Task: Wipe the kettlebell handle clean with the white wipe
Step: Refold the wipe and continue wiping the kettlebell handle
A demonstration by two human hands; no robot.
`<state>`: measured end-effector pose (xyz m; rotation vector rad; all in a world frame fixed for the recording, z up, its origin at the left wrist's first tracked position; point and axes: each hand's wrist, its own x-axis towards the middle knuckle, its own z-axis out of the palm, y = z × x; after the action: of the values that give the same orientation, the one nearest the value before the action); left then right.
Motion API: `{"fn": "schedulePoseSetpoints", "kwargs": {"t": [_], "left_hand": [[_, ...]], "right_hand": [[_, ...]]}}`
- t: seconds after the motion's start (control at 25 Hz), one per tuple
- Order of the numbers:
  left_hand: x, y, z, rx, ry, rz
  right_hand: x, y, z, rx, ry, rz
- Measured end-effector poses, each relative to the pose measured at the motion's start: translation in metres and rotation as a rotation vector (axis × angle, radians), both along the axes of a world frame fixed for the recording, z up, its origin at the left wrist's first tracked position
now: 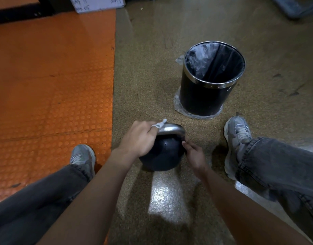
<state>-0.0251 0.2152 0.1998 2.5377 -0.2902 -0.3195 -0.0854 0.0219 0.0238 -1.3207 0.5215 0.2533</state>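
A black kettlebell [162, 154] stands on the speckled floor between my feet. Its silver handle [171, 130] arches over the top. My left hand [138, 138] is curled over the left end of the handle and holds the white wipe [158, 124] against the metal; only a small bunch of the wipe sticks out past my fingers. My right hand [194, 154] rests against the right side of the ball, its fingertips touching the base of the handle there. The left half of the handle is hidden under my left hand.
A black bin [205, 96] with a steel rim and a clear liner stands just beyond the kettlebell to the right. An orange studded mat [53, 76] covers the floor on the left. My grey shoes [238, 137] flank the kettlebell on both sides.
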Motion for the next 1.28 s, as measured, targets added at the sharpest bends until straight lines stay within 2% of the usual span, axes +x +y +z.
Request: {"fn": "schedulePoseSetpoints", "kwargs": {"t": [0.12, 0.24, 0.4, 0.56, 0.64, 0.72, 0.84, 1.28], "left_hand": [[0.001, -0.009, 0.005, 0.030, 0.007, -0.022], [-0.011, -0.004, 0.003, -0.047, -0.076, -0.076], [-0.002, 0.010, -0.001, 0.038, -0.038, 0.055], [-0.016, 0.005, -0.008, -0.037, -0.132, -0.114], [-0.012, 0.013, -0.012, -0.053, -0.120, -0.078], [-0.012, 0.008, -0.013, 0.003, -0.106, -0.057], [-0.036, -0.003, -0.019, 0.131, -0.204, -0.130], [-0.058, -0.009, -0.027, 0.253, -0.273, -0.140]], "right_hand": [[0.001, 0.002, 0.005, -0.021, 0.010, -0.017], [0.003, 0.000, 0.000, -0.010, 0.029, -0.024], [0.001, -0.002, -0.002, -0.037, -0.001, -0.010], [0.003, -0.002, -0.001, -0.018, 0.015, -0.027], [0.001, -0.002, -0.002, -0.026, 0.004, -0.020], [0.000, -0.001, -0.001, -0.019, -0.001, -0.007], [0.002, -0.001, -0.002, -0.009, 0.020, -0.017], [0.000, 0.001, 0.011, -0.023, 0.026, -0.019]]}}
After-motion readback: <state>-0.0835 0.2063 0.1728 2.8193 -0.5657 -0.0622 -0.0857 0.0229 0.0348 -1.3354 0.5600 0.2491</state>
